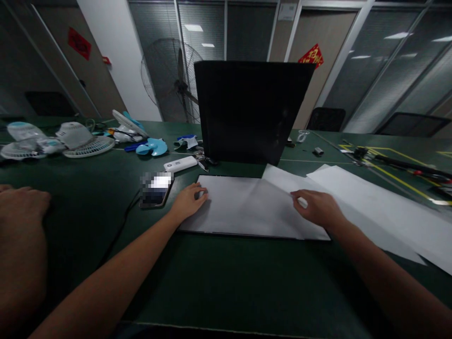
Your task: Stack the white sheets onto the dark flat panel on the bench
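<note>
A thin white sheet lies over a flat rectangular panel with a dark rim on the table before me. At the sheet's left side, my left hand has its thumb and index finger drawn close together on it. My right hand pinches the sheet near its right side between thumb and fingertips. Behind the right hand, more white sheets overlap and reach under my right forearm. What lies beneath the sheet is hidden.
Another person's hand rests at the far left. A phone, a white power bank and keys lie left of the panel. A large black screen stands behind. Fan parts are at back left, tools at right.
</note>
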Tool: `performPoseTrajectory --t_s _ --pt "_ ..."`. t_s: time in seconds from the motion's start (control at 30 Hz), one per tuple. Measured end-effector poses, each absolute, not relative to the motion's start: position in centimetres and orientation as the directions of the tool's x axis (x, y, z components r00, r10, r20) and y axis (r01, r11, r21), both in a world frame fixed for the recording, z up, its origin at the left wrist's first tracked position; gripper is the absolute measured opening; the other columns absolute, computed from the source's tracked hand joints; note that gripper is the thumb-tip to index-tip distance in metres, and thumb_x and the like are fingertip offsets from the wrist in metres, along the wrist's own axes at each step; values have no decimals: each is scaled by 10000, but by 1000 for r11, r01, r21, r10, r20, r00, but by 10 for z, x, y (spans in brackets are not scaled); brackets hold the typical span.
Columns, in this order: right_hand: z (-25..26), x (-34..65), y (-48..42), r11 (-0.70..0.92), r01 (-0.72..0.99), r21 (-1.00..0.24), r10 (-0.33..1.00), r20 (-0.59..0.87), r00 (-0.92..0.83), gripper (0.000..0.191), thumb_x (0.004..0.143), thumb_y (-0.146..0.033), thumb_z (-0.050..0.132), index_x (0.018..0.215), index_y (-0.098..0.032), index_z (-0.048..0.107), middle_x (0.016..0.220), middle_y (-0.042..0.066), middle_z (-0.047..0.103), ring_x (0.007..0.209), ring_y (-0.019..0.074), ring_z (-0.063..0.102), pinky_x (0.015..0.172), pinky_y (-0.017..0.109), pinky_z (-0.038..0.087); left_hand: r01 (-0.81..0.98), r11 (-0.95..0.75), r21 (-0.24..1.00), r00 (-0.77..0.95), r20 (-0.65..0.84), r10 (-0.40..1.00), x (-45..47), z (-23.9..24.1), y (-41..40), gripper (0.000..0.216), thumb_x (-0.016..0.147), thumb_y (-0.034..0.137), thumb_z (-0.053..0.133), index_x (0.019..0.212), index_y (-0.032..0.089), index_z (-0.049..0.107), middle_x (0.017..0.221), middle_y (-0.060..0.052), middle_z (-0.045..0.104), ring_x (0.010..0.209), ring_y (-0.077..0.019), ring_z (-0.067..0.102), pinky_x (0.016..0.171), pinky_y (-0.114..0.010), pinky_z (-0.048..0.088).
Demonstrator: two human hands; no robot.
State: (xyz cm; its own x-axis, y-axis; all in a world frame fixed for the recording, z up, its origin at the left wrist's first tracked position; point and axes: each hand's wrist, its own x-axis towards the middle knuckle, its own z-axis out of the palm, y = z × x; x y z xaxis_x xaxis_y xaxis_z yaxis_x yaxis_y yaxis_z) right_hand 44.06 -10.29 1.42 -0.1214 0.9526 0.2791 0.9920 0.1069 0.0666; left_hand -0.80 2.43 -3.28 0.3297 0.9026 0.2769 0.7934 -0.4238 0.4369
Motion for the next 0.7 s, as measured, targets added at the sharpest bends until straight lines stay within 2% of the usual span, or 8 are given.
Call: performPoseTrajectory --t_s 0.07,0.13,0.23,0.33,0.43,0.53,0.7 --pt "13 404 -110 335 942 14 911 251 -327 370 1016 -370 478 1205 -242 770 1235 66 779 1030 262 757 901 435 606 789 -418 451 320 281 905 -8 -32 24 461 989 515 535 1255 221 770 1471 -106 662 1388 -297 602 1227 -451 425" --pt "11 372 -118 492 870 -41 858 190 -477 374 1028 -406 504 1232 -243 772 1279 67 765 1121 267 739 960 459 603 785 -414 461 316 277 907 -8 -30 23 485 1007 523 491 1260 209 760 1460 -111 668 1384 -290 604 1226 -439 424" --pt "7 343 -126 622 776 -106 782 126 -610 457 1015 -496 561 1352 -236 731 1445 81 675 1315 291 648 1086 508 551 782 -420 460 326 273 905 -7 -29 22 476 1010 514 479 1251 211 756 1441 -111 677 1387 -284 599 1232 -429 416" --pt "3 341 -127 675 722 -151 738 156 -657 556 1015 -532 563 1486 -245 638 1575 82 556 1437 285 545 1156 517 500 781 -429 453 338 270 901 -7 -29 22 472 1003 498 492 1253 192 751 1446 -132 667 1388 -289 596 1232 -433 415" --pt "-1 365 -117 610 783 -124 780 267 -566 535 1020 -518 547 1459 -234 662 1541 104 588 1418 302 563 1161 555 487 778 -437 452 347 271 898 -8 -30 23 484 1002 500 501 1258 171 745 1458 -151 651 1381 -298 598 1230 -441 417" --pt "-4 403 -103 423 904 -64 865 324 -382 492 1034 -511 501 1349 -218 739 1398 115 699 1318 318 644 1138 589 496 778 -446 442 353 280 893 -9 -31 24 483 993 530 528 1263 190 739 1469 -138 645 1393 -299 585 1242 -446 401" --pt "-5 449 -91 172 985 -15 964 207 -165 563 1053 -586 390 1234 -246 801 1343 82 735 1208 318 702 1016 562 575 793 -427 434 345 258 903 -7 -30 22 529 963 579 580 1284 182 722 1488 -152 625 1414 -326 559 1250 -478 384"
